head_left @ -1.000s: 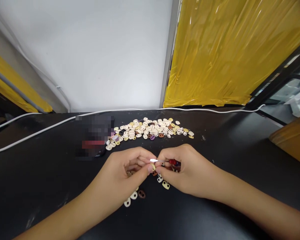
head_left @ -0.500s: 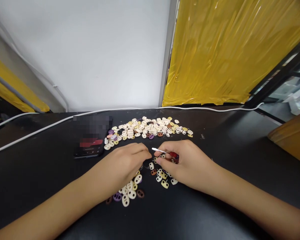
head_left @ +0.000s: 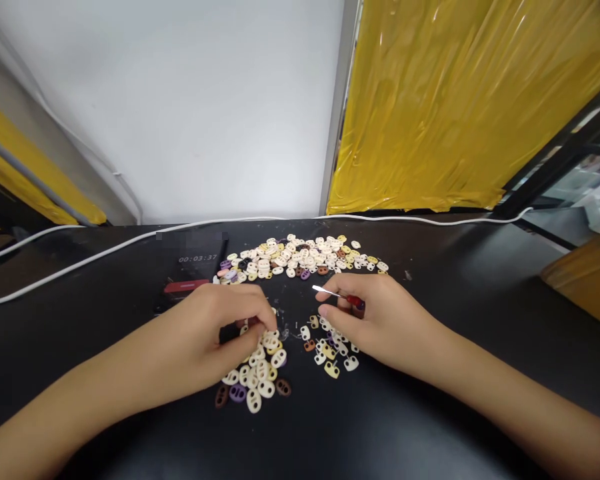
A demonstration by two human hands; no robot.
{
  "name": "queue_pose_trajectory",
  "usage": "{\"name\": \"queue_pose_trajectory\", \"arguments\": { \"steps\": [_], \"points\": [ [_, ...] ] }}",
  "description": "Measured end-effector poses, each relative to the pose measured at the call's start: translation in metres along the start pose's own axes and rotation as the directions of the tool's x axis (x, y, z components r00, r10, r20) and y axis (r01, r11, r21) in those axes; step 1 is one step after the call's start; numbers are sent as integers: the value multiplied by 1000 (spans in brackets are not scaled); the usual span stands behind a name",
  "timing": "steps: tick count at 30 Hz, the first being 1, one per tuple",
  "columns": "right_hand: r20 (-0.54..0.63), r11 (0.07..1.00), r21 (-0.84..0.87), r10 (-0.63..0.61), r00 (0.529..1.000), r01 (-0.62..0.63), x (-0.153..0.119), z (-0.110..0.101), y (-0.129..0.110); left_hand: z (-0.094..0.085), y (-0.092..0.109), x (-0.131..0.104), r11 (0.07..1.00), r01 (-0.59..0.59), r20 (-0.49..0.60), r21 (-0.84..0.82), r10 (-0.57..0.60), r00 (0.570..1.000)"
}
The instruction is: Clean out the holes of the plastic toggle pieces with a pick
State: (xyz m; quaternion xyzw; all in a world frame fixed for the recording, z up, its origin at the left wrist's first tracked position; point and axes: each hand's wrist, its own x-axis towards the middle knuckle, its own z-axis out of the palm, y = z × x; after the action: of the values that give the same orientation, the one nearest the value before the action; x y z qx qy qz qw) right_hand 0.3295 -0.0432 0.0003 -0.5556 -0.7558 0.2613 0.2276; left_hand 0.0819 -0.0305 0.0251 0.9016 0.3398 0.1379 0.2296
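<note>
My right hand [head_left: 375, 313] is closed round a small flat-bladed screwdriver [head_left: 353, 302] with a red handle, its metal tip pointing left. Over the near-left pile of two-hole oval plastic pieces [head_left: 253, 400], my left hand [head_left: 225, 327] brings thumb and forefinger close together. Whatever is between those fingertips is too small or hidden to name. The pieces in that pile are mostly cream, with some purple, brown and yellow. Below my right hand lies a looser group of smaller two-hole pieces with thin stems [head_left: 331, 369], partly covered by the fingers.
A wide heap of similar two-hole pieces [head_left: 305, 257] spreads across the back of the black table [head_left: 300, 440]. The phone [head_left: 197, 259], showing a timer, lies at the back left, partly behind my left hand. A white cable [head_left: 105, 252] runs along the wall edge.
My left hand has moved left and down from near the screwdriver to the near-left pile, uncovering more of it. My right hand still holds the screwdriver, slightly shifted in view.
</note>
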Motion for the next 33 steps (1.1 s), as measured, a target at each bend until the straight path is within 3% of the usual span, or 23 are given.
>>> {"name": "queue_pose_trajectory", "arguments": {
  "steps": [5,8,11,18,23,27,33],
  "points": [
    [16,1000,-3,-5,1000,5,2,-1,1,-4,2,-7,996,90,61,-21,-89,994],
    [106,999,25,-32,994,29,1,-1,-1,1,0,-6,994,103,61,-40,-100,993],
    [186,996,50,-80,979,72,-2,-2,-3,7,-4,-5,993,109,5,-41,-109,994],
    [215,996,43,-90,972,83,-7,-6,-6,8,-13,-1,984,172,-196,53,-159,968],
    [147,996,26,-83,986,80,-6,-7,-7,-1,-30,-1,953,229,-304,197,-162,939],
    [79,999,19,-37,996,35,-3,-7,-8,-4,-48,0,912,216,-336,349,-93,937],
    [56,1000,-10,-14,998,15,3,-10,-7,-8,-60,30,962,144,-262,232,-81,962]
  ]
}}
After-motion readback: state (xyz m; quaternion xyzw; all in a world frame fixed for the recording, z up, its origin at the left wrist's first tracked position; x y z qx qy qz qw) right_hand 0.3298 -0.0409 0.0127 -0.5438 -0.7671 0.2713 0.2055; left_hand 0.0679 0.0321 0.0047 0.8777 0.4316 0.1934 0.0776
